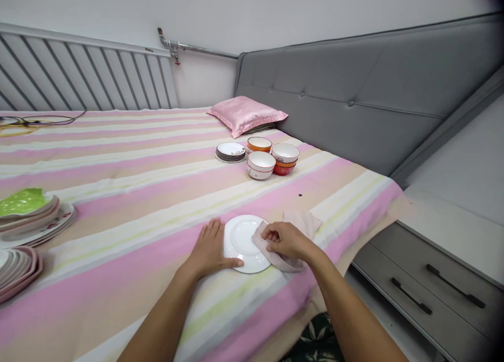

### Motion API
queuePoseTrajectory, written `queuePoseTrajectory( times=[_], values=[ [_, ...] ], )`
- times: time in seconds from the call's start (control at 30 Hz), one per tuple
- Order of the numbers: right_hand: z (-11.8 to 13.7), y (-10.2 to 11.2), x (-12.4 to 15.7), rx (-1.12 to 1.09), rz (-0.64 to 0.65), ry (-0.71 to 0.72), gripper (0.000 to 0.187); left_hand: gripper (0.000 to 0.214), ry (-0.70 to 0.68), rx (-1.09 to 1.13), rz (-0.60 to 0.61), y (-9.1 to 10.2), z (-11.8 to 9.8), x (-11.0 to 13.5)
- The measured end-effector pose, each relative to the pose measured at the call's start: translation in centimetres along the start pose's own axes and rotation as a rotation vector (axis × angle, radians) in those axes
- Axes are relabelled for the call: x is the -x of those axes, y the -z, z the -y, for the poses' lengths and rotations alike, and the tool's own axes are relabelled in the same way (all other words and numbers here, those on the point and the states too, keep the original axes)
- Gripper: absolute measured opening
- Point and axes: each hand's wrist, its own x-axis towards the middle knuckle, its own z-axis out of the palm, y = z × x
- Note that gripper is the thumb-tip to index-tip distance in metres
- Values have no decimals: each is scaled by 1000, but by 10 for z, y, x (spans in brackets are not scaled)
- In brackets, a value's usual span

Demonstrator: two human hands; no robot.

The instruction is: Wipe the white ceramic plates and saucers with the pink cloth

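A white plate [243,240] lies flat on the striped bedsheet in front of me. My left hand [207,250] rests flat at its left edge, fingers stretched out and the thumb over the near rim. On the plate's right side, my right hand [284,240] has its fingers curled around a pale pink cloth [289,262]. Part of that cloth touches the plate's right rim, and the rest spreads over the sheet to the right.
Several bowls [261,165] stand stacked beyond the plate, beside a pile of small plates [230,151]. More dishes [39,223] sit at the left, with a green leaf-shaped dish [21,201] on top. A pink pillow [246,114] leans near the grey headboard [354,84]. Drawers [425,278] stand right.
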Motion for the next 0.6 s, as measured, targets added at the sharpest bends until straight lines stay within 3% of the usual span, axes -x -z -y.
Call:
queuePoseTrajectory(
  times=[0.23,0.6],
  values=[
    [3,-4,2,-64,147,67,27,120,5,-14,11,2,-2,1],
    [44,-24,7,142,145,170,20,126,-16,-41,35,5,-1,1]
  ],
)
